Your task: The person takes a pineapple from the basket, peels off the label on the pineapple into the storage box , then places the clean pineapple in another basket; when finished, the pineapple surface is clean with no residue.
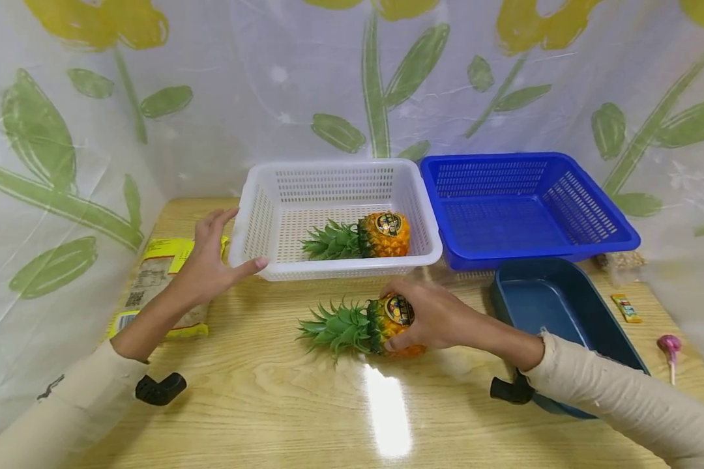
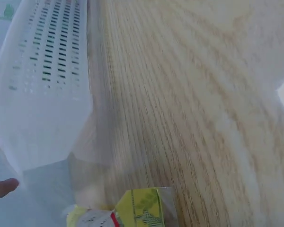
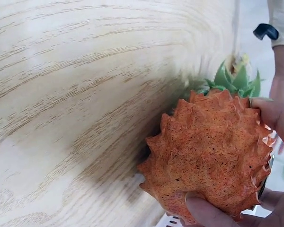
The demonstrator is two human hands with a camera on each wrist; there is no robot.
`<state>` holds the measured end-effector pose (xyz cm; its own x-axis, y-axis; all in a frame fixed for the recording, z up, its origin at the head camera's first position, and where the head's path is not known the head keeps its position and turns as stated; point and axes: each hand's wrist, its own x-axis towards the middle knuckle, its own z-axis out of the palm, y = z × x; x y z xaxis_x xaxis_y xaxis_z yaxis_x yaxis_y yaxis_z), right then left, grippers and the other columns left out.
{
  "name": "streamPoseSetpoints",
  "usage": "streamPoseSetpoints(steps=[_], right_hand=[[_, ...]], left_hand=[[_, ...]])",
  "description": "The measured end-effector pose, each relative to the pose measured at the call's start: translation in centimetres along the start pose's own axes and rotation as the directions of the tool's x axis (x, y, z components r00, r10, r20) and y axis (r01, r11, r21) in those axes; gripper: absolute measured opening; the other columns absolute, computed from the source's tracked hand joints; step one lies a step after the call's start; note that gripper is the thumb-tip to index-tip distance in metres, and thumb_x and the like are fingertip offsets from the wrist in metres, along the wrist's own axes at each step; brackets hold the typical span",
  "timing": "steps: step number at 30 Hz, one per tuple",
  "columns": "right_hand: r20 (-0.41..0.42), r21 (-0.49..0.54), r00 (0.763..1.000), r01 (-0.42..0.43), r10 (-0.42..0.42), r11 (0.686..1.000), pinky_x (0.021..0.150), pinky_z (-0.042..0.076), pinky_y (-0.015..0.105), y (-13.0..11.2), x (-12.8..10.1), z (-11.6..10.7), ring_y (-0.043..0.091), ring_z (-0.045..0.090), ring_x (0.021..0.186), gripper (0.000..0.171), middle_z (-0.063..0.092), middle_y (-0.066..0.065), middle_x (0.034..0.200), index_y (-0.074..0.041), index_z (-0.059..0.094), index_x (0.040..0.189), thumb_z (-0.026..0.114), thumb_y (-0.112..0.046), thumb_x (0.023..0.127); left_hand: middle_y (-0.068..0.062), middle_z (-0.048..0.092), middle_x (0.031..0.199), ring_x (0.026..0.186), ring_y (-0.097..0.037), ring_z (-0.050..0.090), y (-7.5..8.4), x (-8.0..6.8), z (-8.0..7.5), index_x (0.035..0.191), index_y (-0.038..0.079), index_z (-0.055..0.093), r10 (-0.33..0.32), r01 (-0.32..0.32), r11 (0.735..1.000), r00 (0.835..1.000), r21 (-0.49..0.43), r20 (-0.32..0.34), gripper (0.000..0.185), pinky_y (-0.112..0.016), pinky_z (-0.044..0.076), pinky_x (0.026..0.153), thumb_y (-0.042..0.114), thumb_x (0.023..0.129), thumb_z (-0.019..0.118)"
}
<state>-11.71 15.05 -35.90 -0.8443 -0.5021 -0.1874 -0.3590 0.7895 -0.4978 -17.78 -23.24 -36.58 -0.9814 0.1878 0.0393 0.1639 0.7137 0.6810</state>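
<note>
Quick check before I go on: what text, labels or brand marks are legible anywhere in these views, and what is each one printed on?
No text can be read.
Round sticker on the pineapple on the table, under the right hand: too small to read.
Round sticker on the pineapple in the white basket: too small to read.
Yellow packet beside the left hand: print and barcode blurred.
Small yellow wrapper: unreadable.

Both arms reach forward in cream long sleeves, each with a black strap thing at the wrist. Left hand [image 1: 211,260] is up off the surface, fingers straight and spread, thumb poking out right. Right hand [image 1: 431,316] sits lower, fingers curled in a grip, palm down.
</note>
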Motion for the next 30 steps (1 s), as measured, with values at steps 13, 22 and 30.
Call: streamPoseSetpoints(steps=[13, 22, 30], right_hand=[[-0.011, -0.015, 1.000, 0.015, -0.015, 1.000, 0.105, 0.045, 0.056, -0.3, 0.0, 0.1, 0.031, 0.056, 0.127, 0.076, 0.062, 0.007, 0.136, -0.021, 0.058, 0.133, 0.092, -0.041, 0.068], [-0.013, -0.020, 1.000, 0.007, -0.007, 1.000, 0.100, 0.048, 0.054, -0.2, 0.0, 0.2, 0.032, 0.057, 0.124, 0.075, 0.062, 0.006, 0.135, -0.021, 0.058, 0.133, 0.091, -0.042, 0.068], [-0.013, -0.024, 1.000, 0.007, -0.007, 1.000, 0.099, 0.049, 0.053, -0.1, 0.0, 0.2, 0.031, 0.057, 0.125, 0.076, 0.061, 0.006, 0.136, -0.022, 0.058, 0.134, 0.091, -0.044, 0.068]], left_hand=[[-0.015, 0.019, 0.162, 0.144, -0.040, 0.026, 2.5, -3.0, 1.1, 0.158, 0.020, 0.027, 0.247, -0.260, 0.962, 0.959, -0.086, -0.138, 0.093, -0.072, 0.029, 0.106, 0.027, 0.084, 0.082], [-0.008, 0.026, 0.161, 0.146, -0.033, 0.031, 4.5, -4.9, 2.8, 0.158, 0.025, 0.028, 0.341, -0.342, 0.931, 0.940, -0.125, -0.025, 0.089, -0.062, 0.036, 0.109, 0.024, 0.086, 0.080], [-0.006, 0.032, 0.158, 0.142, -0.031, 0.038, 5.6, -6.0, 5.3, 0.157, 0.024, 0.027, 0.365, -0.342, 0.926, 0.919, -0.160, 0.151, 0.088, -0.057, 0.040, 0.109, 0.035, 0.087, 0.079]])
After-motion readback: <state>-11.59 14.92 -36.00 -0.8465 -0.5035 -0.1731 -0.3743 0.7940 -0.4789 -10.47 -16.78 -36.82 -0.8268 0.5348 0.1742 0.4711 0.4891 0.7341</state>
